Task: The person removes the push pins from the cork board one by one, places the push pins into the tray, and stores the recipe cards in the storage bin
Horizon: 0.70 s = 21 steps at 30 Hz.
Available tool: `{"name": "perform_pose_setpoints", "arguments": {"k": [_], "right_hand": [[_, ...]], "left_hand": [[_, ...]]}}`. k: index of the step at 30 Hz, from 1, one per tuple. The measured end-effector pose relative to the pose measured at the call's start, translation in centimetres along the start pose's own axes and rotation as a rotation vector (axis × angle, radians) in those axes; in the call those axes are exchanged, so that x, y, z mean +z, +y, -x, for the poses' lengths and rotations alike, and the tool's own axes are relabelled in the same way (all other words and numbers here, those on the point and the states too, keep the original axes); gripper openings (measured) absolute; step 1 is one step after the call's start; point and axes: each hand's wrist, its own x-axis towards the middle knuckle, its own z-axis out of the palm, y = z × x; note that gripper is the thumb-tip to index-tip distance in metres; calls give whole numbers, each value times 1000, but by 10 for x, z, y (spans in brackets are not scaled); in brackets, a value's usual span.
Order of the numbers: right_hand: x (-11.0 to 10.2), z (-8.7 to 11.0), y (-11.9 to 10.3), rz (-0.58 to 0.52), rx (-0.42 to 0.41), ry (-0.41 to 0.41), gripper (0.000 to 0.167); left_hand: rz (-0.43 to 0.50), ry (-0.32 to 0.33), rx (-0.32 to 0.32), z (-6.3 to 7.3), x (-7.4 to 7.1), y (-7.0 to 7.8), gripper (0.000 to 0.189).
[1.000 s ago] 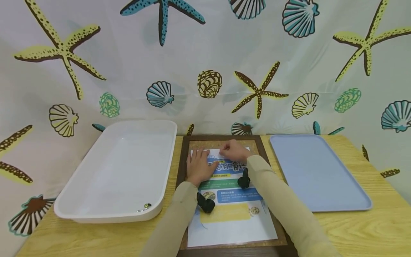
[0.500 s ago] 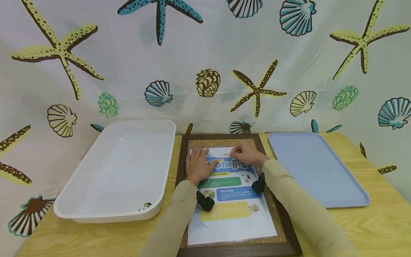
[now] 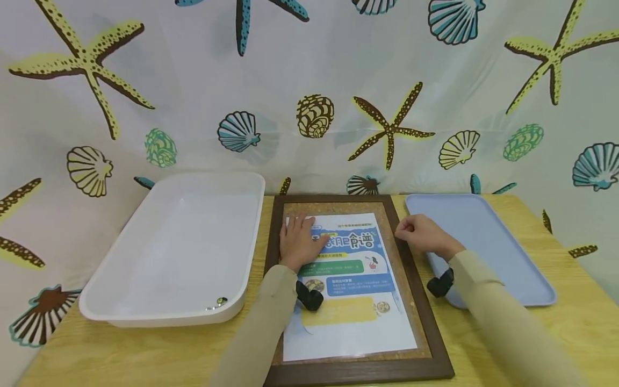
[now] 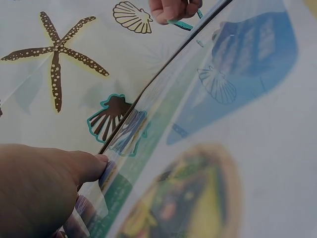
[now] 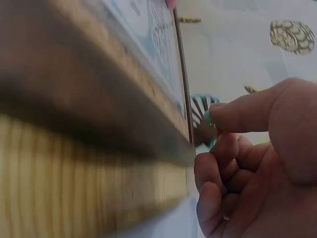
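Observation:
A printed poster [image 3: 348, 333] with a glossy surface lies on a cork board [image 3: 333, 207] with a dark brown frame. Spread over the poster's upper left is my left hand [image 3: 301, 244], its fingers straight and resting on the sheet; the left wrist view shows its thumb [image 4: 89, 166] on the glossy surface. My right hand [image 3: 427, 235] is above the board's right edge, near the blue tray. Between its thumb and index finger it pinches a small green pushpin [image 5: 208, 117], mostly covered by the fingertips. The head view does not show the pushpin.
A deep white basin [image 3: 169, 247] stands on the left, with a few tiny shiny pieces [image 3: 218, 302] in its near right corner. To the right lies a flat light-blue tray [image 3: 483, 236]. A printed curtain [image 3: 280, 64] hangs behind the wooden table [image 3: 145, 355].
My right hand has moved right, from the poster's top over the sheet to beyond the board's right edge. My left hand has stayed on the poster. The head view has shifted slightly.

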Motion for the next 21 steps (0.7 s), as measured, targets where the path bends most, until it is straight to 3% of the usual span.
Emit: {"name": "perform_pose_setpoints", "arguments": {"k": [6,14,21], "right_hand": [[-23,22,23,12,43,29,18],[-30,36,47,50,78,46,15],[-36,44,52,63,99,52,16]], "left_hand": [[0,-5,3,-2,-1,0,64],[22,11,12,-1,0,-3,64],[3,7,19,-1,-1,0,62]]}}
